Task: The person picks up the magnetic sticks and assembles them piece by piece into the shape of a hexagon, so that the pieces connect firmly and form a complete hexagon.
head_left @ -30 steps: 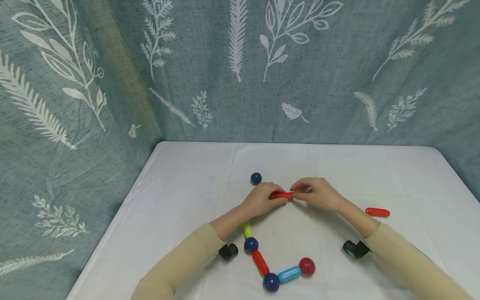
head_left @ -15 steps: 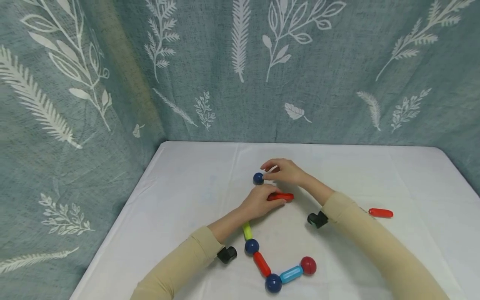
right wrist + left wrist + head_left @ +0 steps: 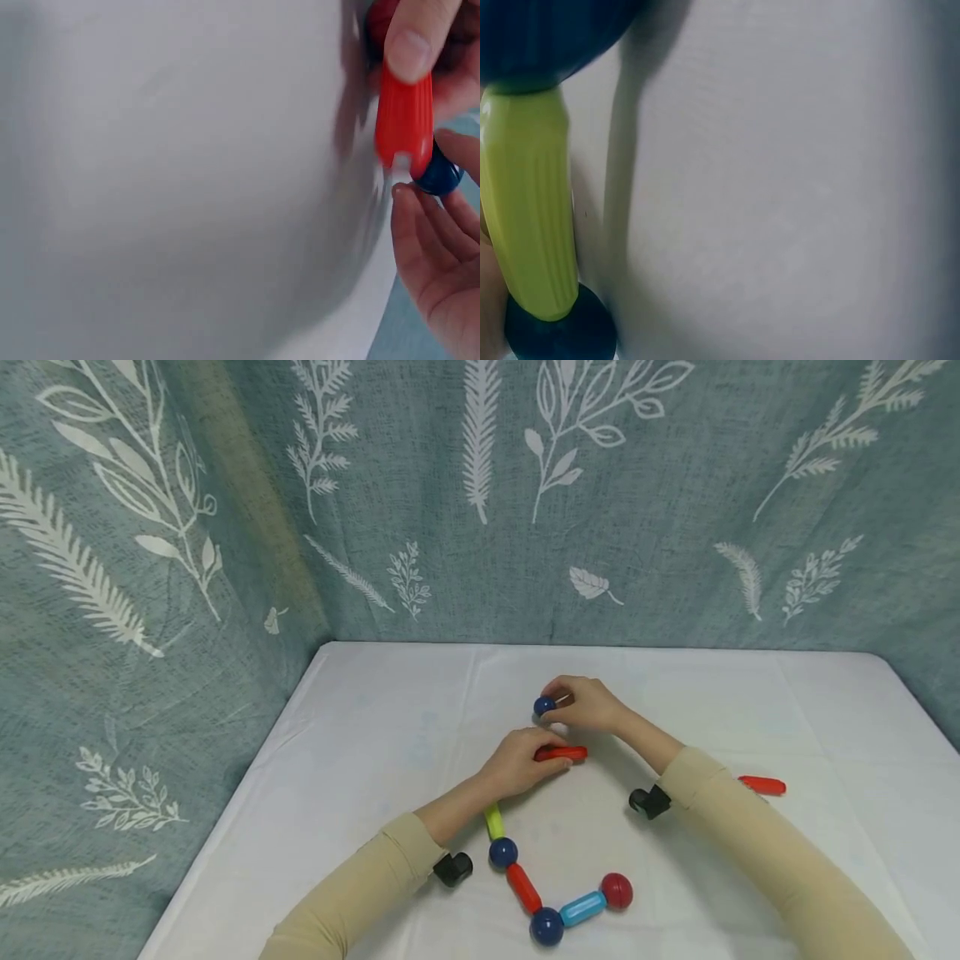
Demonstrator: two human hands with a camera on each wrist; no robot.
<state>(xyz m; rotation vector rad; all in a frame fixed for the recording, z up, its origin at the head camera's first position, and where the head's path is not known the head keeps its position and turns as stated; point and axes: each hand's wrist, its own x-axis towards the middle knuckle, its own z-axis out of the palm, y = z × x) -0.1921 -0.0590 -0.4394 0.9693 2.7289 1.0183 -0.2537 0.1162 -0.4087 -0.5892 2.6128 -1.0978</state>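
In the head view my left hand grips a red ribbed rod at the middle of the table. The right wrist view shows its thumb pressed along the rod, with a dark red ball at the held end, mostly covered by fingers. My right hand pinches a blue ball just beyond the rod. Seen from the right wrist, that ball overlaps the rod's free end. A yellow-green rod with a blue ball at each end fills the left side of the left wrist view, partly under my left forearm in the head view.
The chain runs on toward me through a blue ball, a red rod, another blue ball and a light blue rod to a red ball. A loose red rod lies by my right sleeve. Curtains hang behind the white table.
My right hand left the red rod's end, reached far left to the loose blue ball, took hold of it and brought it slightly right. My left hand stayed on the red rod.
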